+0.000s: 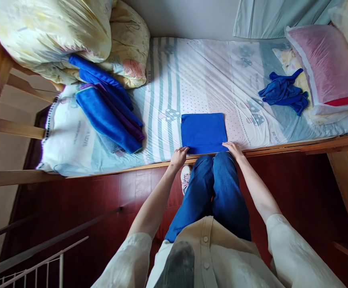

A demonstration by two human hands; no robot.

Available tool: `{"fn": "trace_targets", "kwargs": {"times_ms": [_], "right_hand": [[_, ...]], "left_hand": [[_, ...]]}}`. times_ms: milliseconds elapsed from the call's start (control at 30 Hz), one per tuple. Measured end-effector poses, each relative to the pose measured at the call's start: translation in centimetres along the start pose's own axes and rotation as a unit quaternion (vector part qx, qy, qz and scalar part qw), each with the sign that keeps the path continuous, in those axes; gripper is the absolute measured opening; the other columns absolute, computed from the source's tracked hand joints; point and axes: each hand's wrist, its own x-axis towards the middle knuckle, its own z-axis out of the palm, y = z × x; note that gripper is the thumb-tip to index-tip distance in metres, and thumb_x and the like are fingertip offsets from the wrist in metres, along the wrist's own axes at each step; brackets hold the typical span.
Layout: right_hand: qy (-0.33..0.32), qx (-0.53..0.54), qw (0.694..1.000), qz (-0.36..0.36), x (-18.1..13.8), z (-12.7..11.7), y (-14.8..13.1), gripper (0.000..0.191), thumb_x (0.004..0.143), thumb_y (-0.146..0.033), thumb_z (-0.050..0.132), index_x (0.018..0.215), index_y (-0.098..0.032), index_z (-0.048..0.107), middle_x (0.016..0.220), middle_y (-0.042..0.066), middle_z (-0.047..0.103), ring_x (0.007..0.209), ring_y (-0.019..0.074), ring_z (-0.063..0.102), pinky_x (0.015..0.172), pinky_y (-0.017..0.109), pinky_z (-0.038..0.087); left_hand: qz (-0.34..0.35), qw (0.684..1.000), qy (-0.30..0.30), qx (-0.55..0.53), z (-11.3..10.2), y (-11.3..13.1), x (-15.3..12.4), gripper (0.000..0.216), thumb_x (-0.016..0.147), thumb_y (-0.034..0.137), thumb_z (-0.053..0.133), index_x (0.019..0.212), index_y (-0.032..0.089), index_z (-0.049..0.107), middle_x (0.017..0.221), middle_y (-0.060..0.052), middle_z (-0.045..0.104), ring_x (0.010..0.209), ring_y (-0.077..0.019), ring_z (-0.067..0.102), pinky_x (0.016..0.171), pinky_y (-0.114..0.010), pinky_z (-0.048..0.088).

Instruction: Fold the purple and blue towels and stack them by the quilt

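Note:
A blue towel (pixel 203 130), folded into a flat rectangle, lies at the front edge of the bed. At its near left corner, my left hand (pixel 179 156) has its fingers closed on the edge. My right hand (pixel 233 149) pinches the near right corner, thumb and fingers together. To the left rests a pile of folded towels (pixel 106 116) in blue, purple and grey. Over on the right, a crumpled blue towel (pixel 283 92) sits loose beside the pillows.
The bed (pixel 204 76) has a patterned sheet and a wooden front rail (pixel 150 166). Bulky yellow bedding (pixel 126 44) fills the back left. A pink pillow (pixel 327 64) lies at the right end. A white metal rack (pixel 42 262) stands low on the left.

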Motion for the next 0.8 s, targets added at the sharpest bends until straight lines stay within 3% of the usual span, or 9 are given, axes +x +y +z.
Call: {"fn": "trace_targets", "kwargs": {"times_ms": [133,233,333,533,667,800], "right_hand": [[0.037,0.002,0.999,0.021,0.4,0.1,-0.1,0.038,0.076,-0.006,0.066,0.105,-0.023,0.083,0.117,0.005,0.080,0.114,0.0277,0.073,0.112,0.046,0.054],[0.081,0.042,0.995,0.034,0.7,0.3,0.0,0.030,0.081,-0.015,0.066,0.107,-0.020,0.080,0.113,0.009,0.080,0.107,0.0280,0.075,0.105,0.045,0.057],[0.111,0.068,0.991,0.029,0.9,0.7,0.2,0.031,0.084,-0.025,0.066,0.112,-0.019,0.077,0.110,0.010,0.080,0.101,0.0271,0.074,0.099,0.043,0.058],[0.128,0.061,0.988,0.056,0.8,1.3,1.1,0.028,0.089,-0.039,0.065,0.106,-0.018,0.073,0.095,0.011,0.078,0.090,0.0265,0.072,0.091,0.039,0.058],[0.109,0.015,0.992,0.069,0.9,1.7,1.4,0.021,0.091,-0.036,0.064,0.099,-0.019,0.073,0.093,0.011,0.077,0.090,0.0275,0.072,0.090,0.039,0.057],[0.081,-0.068,0.990,0.093,1.1,1.8,1.1,0.022,0.094,-0.031,0.060,0.105,-0.018,0.074,0.096,0.013,0.079,0.093,0.0292,0.072,0.091,0.039,0.057]], "left_hand": [[-0.079,0.990,0.024,-0.114,-1.6,-0.2,1.0,0.044,0.079,0.011,0.055,0.116,0.021,0.076,0.114,-0.010,0.078,0.111,-0.0289,0.072,0.106,-0.042,0.056],[-0.138,0.964,0.042,-0.222,-2.5,-0.7,1.4,0.033,0.080,0.021,0.063,0.111,0.018,0.075,0.102,-0.009,0.078,0.098,-0.0270,0.075,0.095,-0.039,0.060],[-0.156,0.943,0.069,-0.287,-2.7,-1.0,1.5,0.032,0.080,0.032,0.068,0.108,0.016,0.072,0.095,-0.010,0.077,0.098,-0.0269,0.075,0.091,-0.037,0.061],[-0.185,0.950,0.096,-0.232,-2.5,-1.0,1.0,0.030,0.083,0.041,0.066,0.102,0.018,0.071,0.094,-0.010,0.078,0.100,-0.0284,0.074,0.089,-0.036,0.059],[-0.208,0.954,0.092,-0.195,-2.4,-1.0,0.5,0.025,0.085,0.039,0.064,0.098,0.019,0.071,0.090,-0.010,0.079,0.096,-0.0286,0.074,0.084,-0.034,0.057],[-0.244,0.953,0.084,-0.156,-2.1,-0.5,0.4,0.023,0.089,0.037,0.060,0.099,0.019,0.071,0.095,-0.011,0.080,0.096,-0.0280,0.074,0.086,-0.034,0.056]]}}
